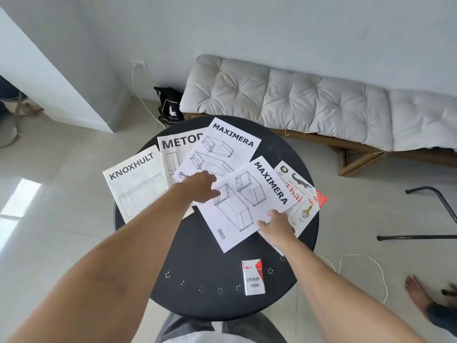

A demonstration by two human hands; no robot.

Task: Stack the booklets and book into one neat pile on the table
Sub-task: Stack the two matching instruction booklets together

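Several white booklets lie fanned across the round black table point(197, 263): KNOXHULT point(136, 184) at the left, METOD point(178, 149) behind it, one MAXIMERA booklet point(222, 149) at the back, and a second MAXIMERA booklet point(249, 204) nearest me. A Thai book point(300, 194) with a red corner lies partly under that near booklet at the right. My left hand point(200, 186) rests on the left edge of the near MAXIMERA booklet, over the back one. My right hand point(275, 226) pinches the near booklet's right lower edge.
A red and white VESS pack point(253, 277) stands near the table's front. A cushioned bench point(309, 105) runs along the wall behind. A black bag point(170, 105) sits on the floor. Another person's foot point(418, 293) and a black metal frame point(435, 211) are at the right.
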